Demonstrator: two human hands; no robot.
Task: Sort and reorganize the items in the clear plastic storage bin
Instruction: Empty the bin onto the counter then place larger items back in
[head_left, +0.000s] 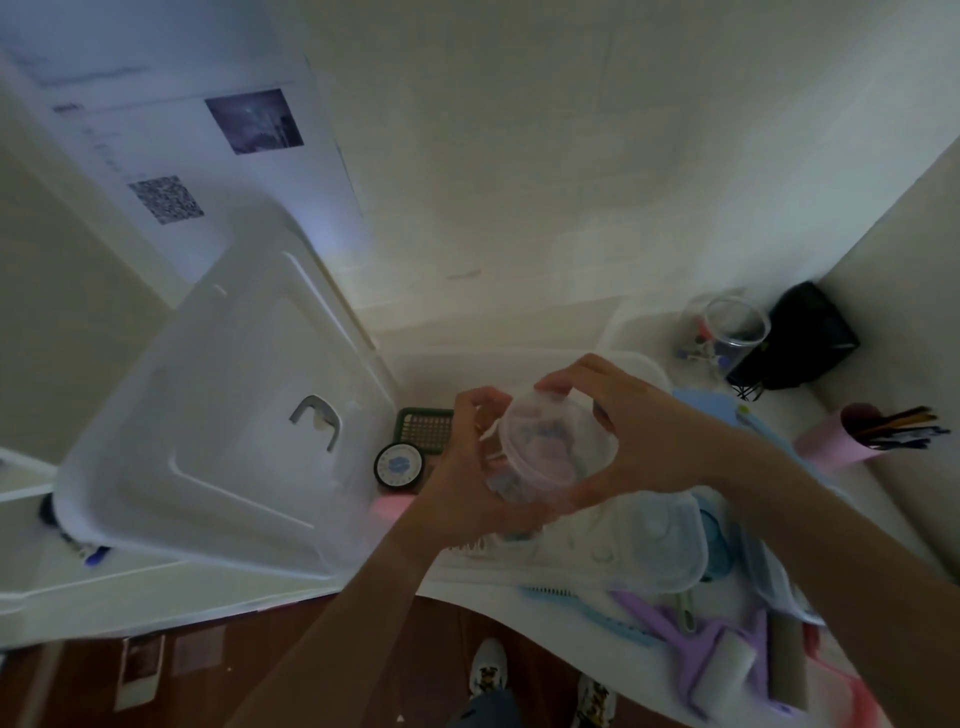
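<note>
Both hands hold one thing between them: the left hand (467, 457) curls round the body of a small round clear plastic jar (540, 457) with pale blue and pink pieces inside, and the right hand (628, 441) grips its lid from the far side — thumb low, fingertips over the top edge. The jar's short axis tilts, lid facing up toward the person. It hangs above a white table (467, 332), with a large clear plastic bin lid (208, 415) leaning to the left of the left hand — neither hand is nearer.
</note>
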